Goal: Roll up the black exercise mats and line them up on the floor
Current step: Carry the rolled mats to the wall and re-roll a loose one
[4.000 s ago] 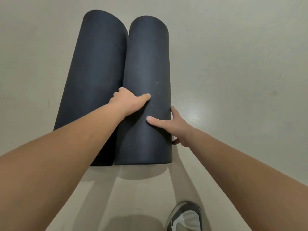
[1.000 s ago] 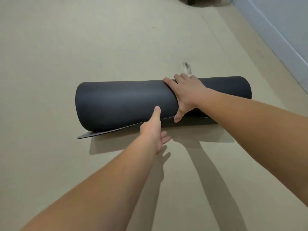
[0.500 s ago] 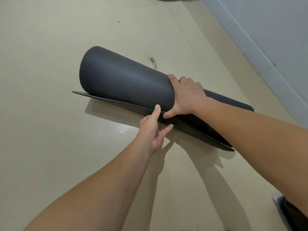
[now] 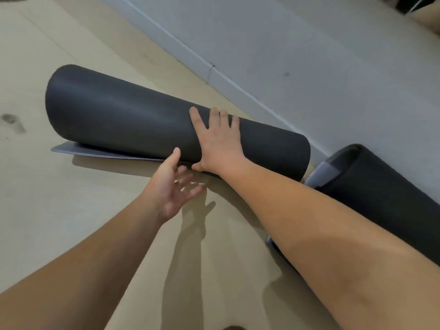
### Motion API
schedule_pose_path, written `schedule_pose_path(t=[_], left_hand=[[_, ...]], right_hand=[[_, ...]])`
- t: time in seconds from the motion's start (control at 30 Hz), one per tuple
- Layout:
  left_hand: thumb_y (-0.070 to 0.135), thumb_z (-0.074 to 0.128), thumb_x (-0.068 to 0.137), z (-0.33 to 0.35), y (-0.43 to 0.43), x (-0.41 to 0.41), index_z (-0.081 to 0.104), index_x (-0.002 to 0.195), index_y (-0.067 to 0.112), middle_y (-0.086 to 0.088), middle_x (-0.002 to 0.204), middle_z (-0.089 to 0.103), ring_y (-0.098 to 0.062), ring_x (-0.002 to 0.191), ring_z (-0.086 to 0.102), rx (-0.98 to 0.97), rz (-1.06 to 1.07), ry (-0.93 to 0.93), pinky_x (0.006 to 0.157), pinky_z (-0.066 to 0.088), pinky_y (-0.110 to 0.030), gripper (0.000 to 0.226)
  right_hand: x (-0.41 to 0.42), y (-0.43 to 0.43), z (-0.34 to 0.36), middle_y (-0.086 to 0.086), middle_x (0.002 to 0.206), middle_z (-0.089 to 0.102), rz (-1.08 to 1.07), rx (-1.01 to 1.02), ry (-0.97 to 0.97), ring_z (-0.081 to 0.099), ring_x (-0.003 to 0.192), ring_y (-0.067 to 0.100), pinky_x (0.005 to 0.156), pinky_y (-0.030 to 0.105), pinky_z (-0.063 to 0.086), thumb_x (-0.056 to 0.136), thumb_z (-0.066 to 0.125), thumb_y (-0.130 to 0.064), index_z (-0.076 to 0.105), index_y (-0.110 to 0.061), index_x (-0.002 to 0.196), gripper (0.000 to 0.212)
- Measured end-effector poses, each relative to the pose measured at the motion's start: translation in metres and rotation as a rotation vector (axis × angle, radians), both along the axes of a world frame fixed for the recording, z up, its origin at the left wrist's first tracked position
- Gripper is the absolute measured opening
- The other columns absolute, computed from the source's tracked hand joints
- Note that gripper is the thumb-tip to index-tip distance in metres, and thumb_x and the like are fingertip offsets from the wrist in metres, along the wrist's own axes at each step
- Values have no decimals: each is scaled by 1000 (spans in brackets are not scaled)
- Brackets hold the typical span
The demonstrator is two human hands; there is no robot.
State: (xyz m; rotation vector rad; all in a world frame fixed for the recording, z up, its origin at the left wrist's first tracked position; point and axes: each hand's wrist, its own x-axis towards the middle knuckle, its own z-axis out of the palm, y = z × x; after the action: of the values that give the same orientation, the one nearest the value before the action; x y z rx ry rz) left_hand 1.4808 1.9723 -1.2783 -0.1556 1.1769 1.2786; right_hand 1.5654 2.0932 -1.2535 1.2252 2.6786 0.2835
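Nope, nothing readable here as far as I can see: no text, logo or number on the rolled black mat (image 4: 119,120), the second roll (image 4: 385,186), the floor (image 4: 47,210) or the wall (image 4: 309,55).

Soft, moderately bright indoor light comes from overhead toward 12 o'clock, so the forearms (image 4: 321,234) throw pale, doubled shadows down the floor (image 4: 71,222) toward 6 o'clock. A dull sheen runs along the rolled mat (image 4: 119,115). Wide-angle bending swells the forearms at 5 and 7 o'clock; detail is slightly smeared throughout.
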Motion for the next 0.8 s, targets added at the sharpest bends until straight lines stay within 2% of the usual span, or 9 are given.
schedule_pose_path(t=[0.07, 0.13, 0.2, 0.3, 0.43, 0.53, 0.7, 0.8], left_hand=[[51, 65, 104, -1, 27, 16, 57, 138, 15, 1, 104, 56, -17, 111, 68, -9, -25, 36, 99, 59, -57, 50], [46, 66, 104, 3, 53, 38, 53, 139, 18, 5, 120, 59, -20, 126, 64, -1, -14, 72, 103, 56, -58, 47], [44, 67, 104, 6, 74, 53, 48, 152, 19, 2, 142, 57, -22, 135, 60, 21, 18, 120, 108, 53, -59, 58], [49, 71, 101, 6, 99, 62, 47, 157, 17, -6, 154, 50, -22, 132, 62, 43, 26, 115, 107, 56, -56, 68], [58, 70, 98, 8, 128, 71, 34, 166, 26, 0, 158, 46, -27, 133, 62, 67, -113, 111, 106, 56, -55, 83], [60, 65, 99, 9, 156, 85, 35, 166, 26, 2, 164, 44, -26, 136, 60, 110, -228, 137, 113, 50, -53, 82], [62, 62, 99, 7, 176, 112, 25, 170, 33, 6, 176, 26, -20, 154, 41, 141, -302, 166, 126, 33, -56, 85], [64, 61, 100, 6, 179, 112, 24, 170, 31, 8, 176, 27, -18, 159, 32, 109, -329, 213, 124, 35, -54, 86]], right_hand=[[19, 19, -3, 28, 162, 28, -39, 29, 12, 27, 150, 47, 120, 66, 26, 64, 81, -79, 0, -23, 167, 143], [35, 45, 1, 26, 160, 32, -60, 26, 25, 31, 148, 45, 118, 64, 29, 63, 82, -79, 2, -24, 167, 142], [43, 67, 5, 24, 156, 39, -83, 15, 34, 39, 142, 43, 113, 62, 34, 60, 83, -79, 7, -25, 167, 141], [50, 81, 0, 27, 147, 45, -141, 51, 45, 47, 131, 43, 105, 62, 39, 62, 85, -74, 13, -21, 165, 136], [73, 98, -8, 34, 150, 42, -246, 105, 42, 44, 134, 48, 106, 64, 38, 68, 83, -73, 11, -16, 165, 133], [95, 127, -4, 34, 151, 41, -294, 126, 29, 44, 136, 49, 107, 64, 38, 69, 84, -73, 9, -16, 165, 134], [117, 134, -14, 37, 157, 33, -352, 137, -22, 36, 143, 52, 111, 64, 34, 77, 76, -76, 2, -17, 166, 130], [121, 143, -2, 31, 156, 36, -321, 105, 1, 40, 140, 49, 109, 61, 36, 76, 73, -79, 7, -23, 165, 124]])
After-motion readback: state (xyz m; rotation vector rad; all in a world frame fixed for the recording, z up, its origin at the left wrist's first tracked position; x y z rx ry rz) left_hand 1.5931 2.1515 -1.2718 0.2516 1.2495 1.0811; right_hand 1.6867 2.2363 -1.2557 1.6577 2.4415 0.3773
